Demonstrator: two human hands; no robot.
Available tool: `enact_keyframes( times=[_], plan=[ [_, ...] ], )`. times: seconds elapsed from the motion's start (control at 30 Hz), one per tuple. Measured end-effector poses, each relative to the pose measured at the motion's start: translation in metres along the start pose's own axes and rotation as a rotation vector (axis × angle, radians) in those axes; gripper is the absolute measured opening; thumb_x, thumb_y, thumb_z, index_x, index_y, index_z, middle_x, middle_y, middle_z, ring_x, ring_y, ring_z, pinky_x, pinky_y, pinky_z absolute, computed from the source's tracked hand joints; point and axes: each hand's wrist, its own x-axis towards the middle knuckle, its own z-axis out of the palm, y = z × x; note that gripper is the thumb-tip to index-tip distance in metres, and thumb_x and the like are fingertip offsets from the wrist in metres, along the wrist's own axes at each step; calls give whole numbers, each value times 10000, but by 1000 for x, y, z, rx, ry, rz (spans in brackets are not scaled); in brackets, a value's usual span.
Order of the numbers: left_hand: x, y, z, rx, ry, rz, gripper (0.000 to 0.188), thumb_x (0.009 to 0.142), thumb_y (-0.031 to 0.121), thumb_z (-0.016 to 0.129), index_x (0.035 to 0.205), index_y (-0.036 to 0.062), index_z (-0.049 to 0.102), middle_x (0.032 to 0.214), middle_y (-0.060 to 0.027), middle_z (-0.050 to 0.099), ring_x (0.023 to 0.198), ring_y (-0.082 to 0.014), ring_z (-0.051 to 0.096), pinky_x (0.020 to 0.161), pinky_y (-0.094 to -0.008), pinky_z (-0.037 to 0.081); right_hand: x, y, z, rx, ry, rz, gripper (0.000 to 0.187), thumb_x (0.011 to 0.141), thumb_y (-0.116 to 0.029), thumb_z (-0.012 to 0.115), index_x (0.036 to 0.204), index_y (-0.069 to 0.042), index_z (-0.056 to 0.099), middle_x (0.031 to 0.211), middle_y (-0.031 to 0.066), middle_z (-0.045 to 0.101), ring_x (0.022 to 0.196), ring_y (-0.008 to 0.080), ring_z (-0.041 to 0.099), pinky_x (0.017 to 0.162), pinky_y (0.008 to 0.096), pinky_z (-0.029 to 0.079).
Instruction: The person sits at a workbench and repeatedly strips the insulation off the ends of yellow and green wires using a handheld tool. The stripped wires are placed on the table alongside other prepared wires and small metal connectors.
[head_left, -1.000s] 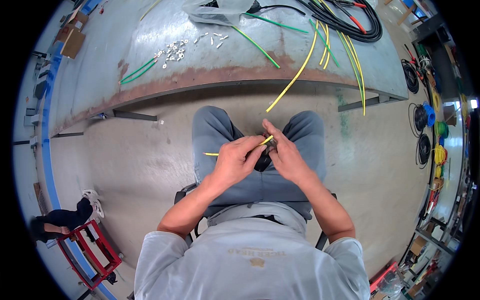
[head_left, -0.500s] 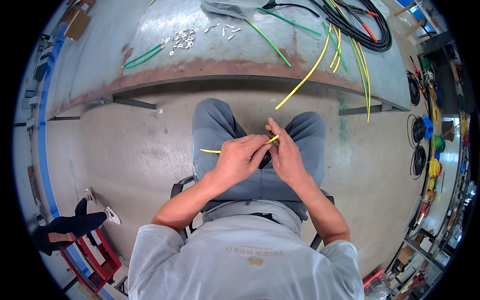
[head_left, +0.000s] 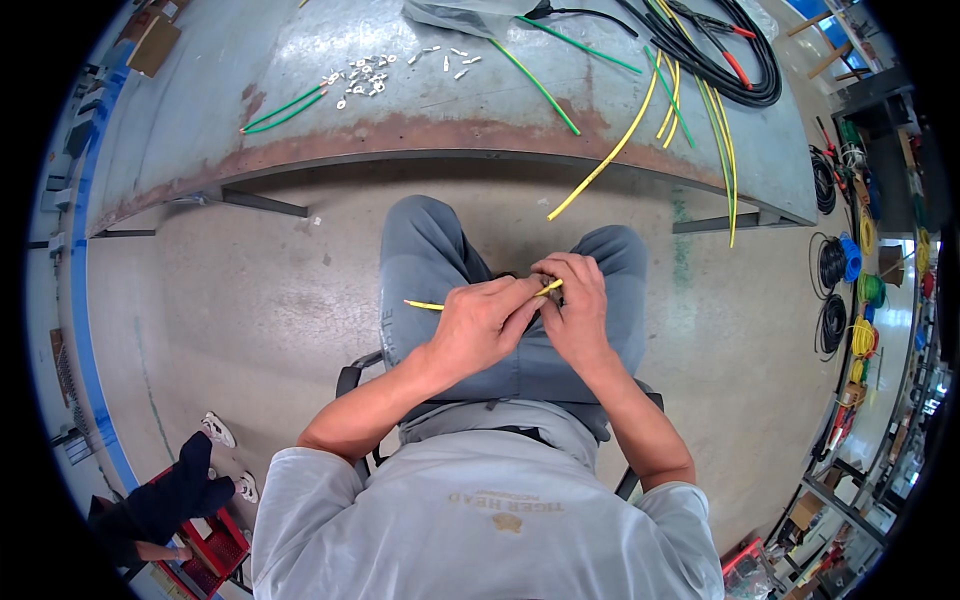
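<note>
Wire piece (head_left: pixel 425 305) between both hands over lap, workbench (head_left: pixel 200 150) ahead

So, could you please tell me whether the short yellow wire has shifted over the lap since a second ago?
No. The short yellow wire lies across the left knee as before, pinched by both hands; only the camera view shifted.
</note>
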Motion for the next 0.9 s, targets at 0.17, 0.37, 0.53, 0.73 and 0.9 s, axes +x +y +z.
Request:
enact_keyframes(
  times=[0.17, 0.37, 0.53, 0.73, 0.9],
  plan=[
    [0, 4, -1, 41, -9, 28, 220, 934, 48, 773, 1151, 47, 732, 846, -98, 687, 718, -317, 705, 596, -425, 553, 7, 1, 1, 36, 70, -86, 377, 786, 64, 731, 1141, -53, 679, 1206, 140, 709, 1198, 394, 663, 958, 485, 528],
    [-3, 7, 5, 56, 52, 101, 229, 925, 31, 779, 1152, 34, 753, 772, -101, 661, 624, -286, 658, 548, -404, 505, 7, -1, -3, 172, 67, -75, 458, 807, 43, 764, 1247, -65, 701, 1119, 127, 702, 1070, 362, 675, 919, 474, 532],
    [-2, 13, 3, 18, 57, 102, 211, 926, 32, 784, 1134, 30, 748, 774, -105, 661, 629, -291, 661, 557, -409, 510, 9, -3, -8, 158, 37, -16, 425, 831, 33, 777, 1239, -74, 730, 1044, 124, 677, 981, 338, 654, 848, 459, 541],
    [-4, 7, 9, 61, 125, 94, 187, 954, 96, 784, 1128, 40, 740, 818, -104, 655, 673, -301, 678, 574, -414, 517, 12, -2, -6, 104, 90, -29, 390, 851, 56, 738, 1218, -78, 748, 1046, 137, 672, 984, 360, 661, 832, 471, 552],
    [-12, 6, 19, -207, 51, 13, 152, 1050, 140, 715, 1153, 28, 724, 872, -115, 664, 703, -287, 653, 599, -417, 507, 9, -5, -9, 130, 152, -74, 346, 886, 62, 713, 1212, -49, 746, 1110, 157, 693, 1042, 368, 681, 869, 449, 564]
  ],
)
